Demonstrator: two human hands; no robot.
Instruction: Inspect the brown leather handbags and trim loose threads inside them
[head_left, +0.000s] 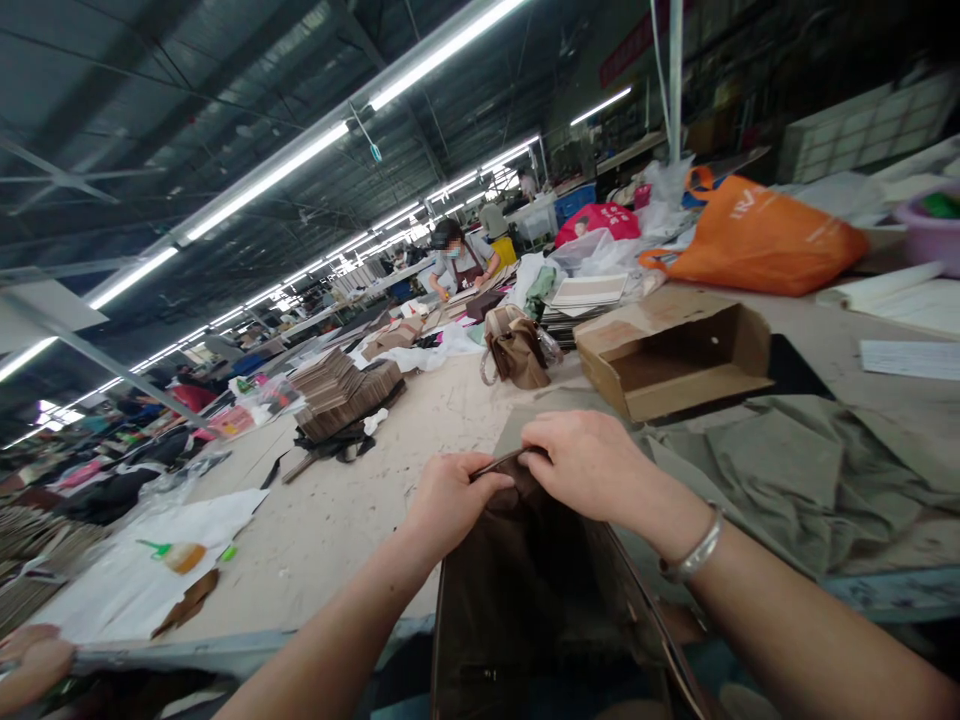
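Note:
A dark brown bag (525, 610) hangs over the near table edge, its far rim pinched between both hands. My left hand (457, 500) grips the rim from the left, thumb and fingers pressed together. Close beside it, my right hand (581, 465) holds the same rim with curled fingers; a silver bracelet circles that wrist. Grey-green cloth (810, 470) lies crumpled to the right. Beyond the hands stands a small brown bag (516, 348), next to an open cardboard box (675, 355).
Stacked brown pieces (345, 393) sit left of centre. A glue bottle (180, 556) lies on white paper at left, near another person's hand (34, 655). An orange bag (765, 240) is at back right. A masked person (461, 262) works farther back.

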